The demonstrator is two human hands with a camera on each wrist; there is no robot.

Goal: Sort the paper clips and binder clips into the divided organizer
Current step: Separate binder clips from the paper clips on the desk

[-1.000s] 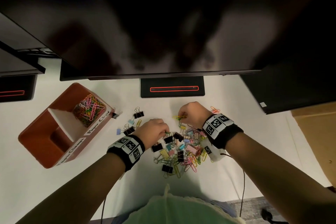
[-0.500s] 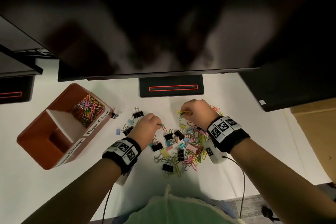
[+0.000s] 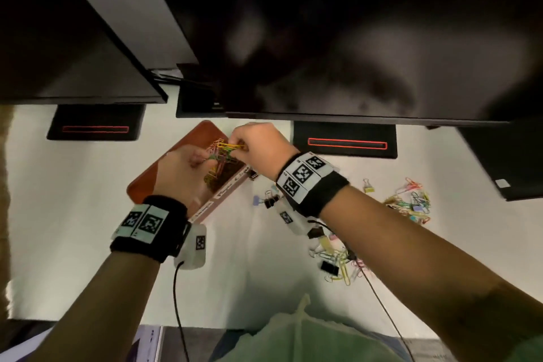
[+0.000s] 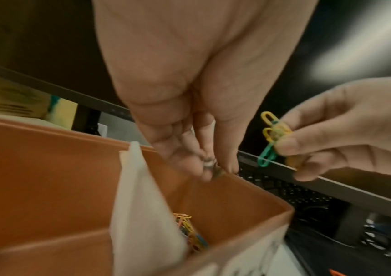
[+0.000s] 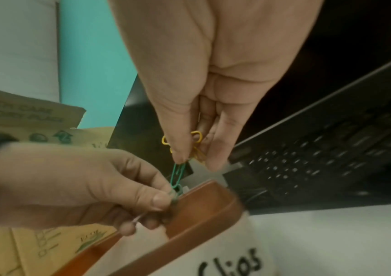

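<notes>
The orange divided organizer (image 3: 147,182) stands on the white desk, with a white divider (image 4: 137,205) and a heap of coloured paper clips (image 3: 216,175) in its far compartment. Both hands hover above that compartment. My right hand (image 3: 239,147) pinches a small bunch of yellow paper clips (image 4: 272,130) with a green paper clip (image 5: 177,173) hanging from it. My left hand (image 3: 199,160) pinches the lower end of that green clip between thumb and forefinger, just over the orange rim (image 5: 208,203). The near compartment is hidden by my left hand.
Mixed paper clips and binder clips lie scattered on the desk at the right (image 3: 411,203) and under my right forearm (image 3: 338,261). Small binder clips (image 3: 269,201) sit beside the organizer. Dark monitors hang over the desk, their bases (image 3: 343,141) behind. A keyboard (image 5: 319,158) lies nearby.
Both hands left the clip pile and moved left to above the organizer's far compartment, carrying paper clips. The head view swung left, so the pile now sits at the right.
</notes>
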